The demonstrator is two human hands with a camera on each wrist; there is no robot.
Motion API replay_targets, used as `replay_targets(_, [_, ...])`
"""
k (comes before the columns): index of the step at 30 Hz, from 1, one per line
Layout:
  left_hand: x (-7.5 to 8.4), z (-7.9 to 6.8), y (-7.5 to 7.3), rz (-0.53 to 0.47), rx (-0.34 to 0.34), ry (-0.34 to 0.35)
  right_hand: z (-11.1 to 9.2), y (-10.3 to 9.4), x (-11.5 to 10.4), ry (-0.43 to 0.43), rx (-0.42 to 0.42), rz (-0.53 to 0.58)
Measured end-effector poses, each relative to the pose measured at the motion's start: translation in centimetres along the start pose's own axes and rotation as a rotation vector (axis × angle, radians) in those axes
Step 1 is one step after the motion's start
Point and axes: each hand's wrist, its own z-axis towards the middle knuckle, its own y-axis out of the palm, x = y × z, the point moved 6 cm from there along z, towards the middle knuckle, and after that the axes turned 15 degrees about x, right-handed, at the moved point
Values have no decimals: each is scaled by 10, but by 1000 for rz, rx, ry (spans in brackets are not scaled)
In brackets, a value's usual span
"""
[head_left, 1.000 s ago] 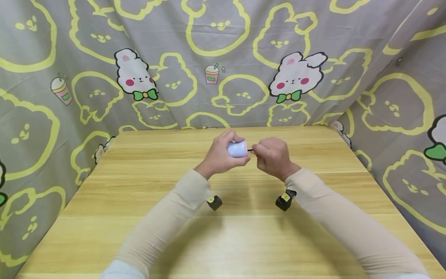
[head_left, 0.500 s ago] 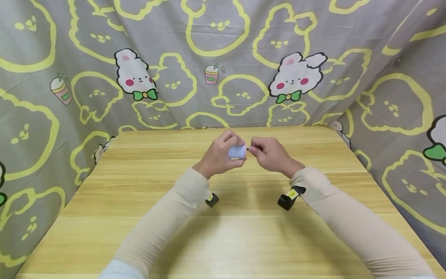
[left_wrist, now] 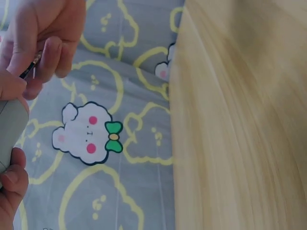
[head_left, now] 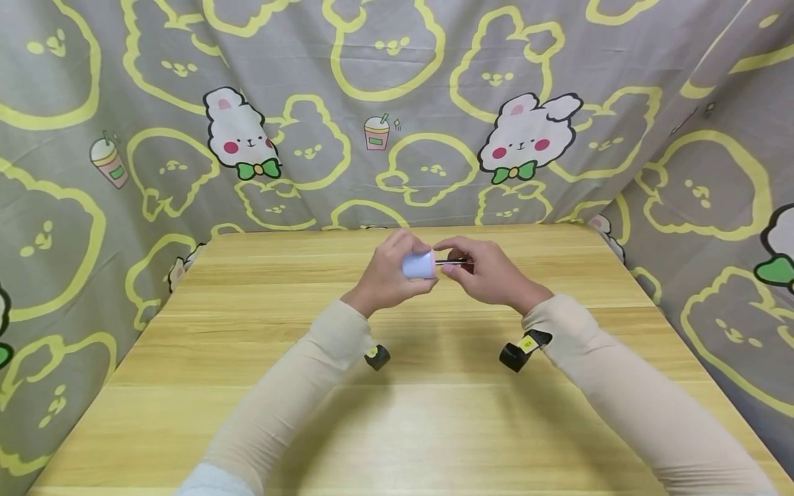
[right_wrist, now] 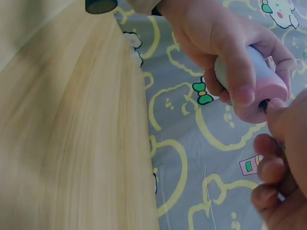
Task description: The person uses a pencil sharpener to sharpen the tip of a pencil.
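My left hand grips a light-blue cylinder with a pink end, held sideways above the table. The pink end faces my right hand and has a dark round hole in its middle. A thin dark, shiny stick runs from that hole into my right hand, whose thumb and fingers hold it. In the left wrist view, a short piece of the stick shows between the fingers, beside the rounded body of the cylinder. How deep the stick sits in the hole is hidden.
A wooden table lies below both hands. Behind it hangs a grey curtain printed with yellow outlines and white bunnies. Black wrist cameras hang beneath the sleeves.
My right hand has turned and shifted slightly right. Its fingers have opened out from a tighter curl, and more of the stick shows. The cylinder in my left hand has moved a little left.
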Motion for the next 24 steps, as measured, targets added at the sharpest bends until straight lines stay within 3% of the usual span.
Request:
replay_targets(3, [0, 0, -1, -24, 10, -23, -3, -5, -2, -116, 113, -25])
replay_targets(8, [0, 1, -2, -47, 24, -43, -9, -12, -10, -394, 316, -120])
replay_targets(13, [1, 2, -2, -64, 34, -65, -17, -12, -15, -628, 446, -215])
replay_targets(18, [5, 2, 0, -87, 32, -67, -23, -10, -15, -750, 529, -204])
replay_targets(24, [9, 2, 2, -94, 32, -45, -26, -4, -16, -803, 586, -172])
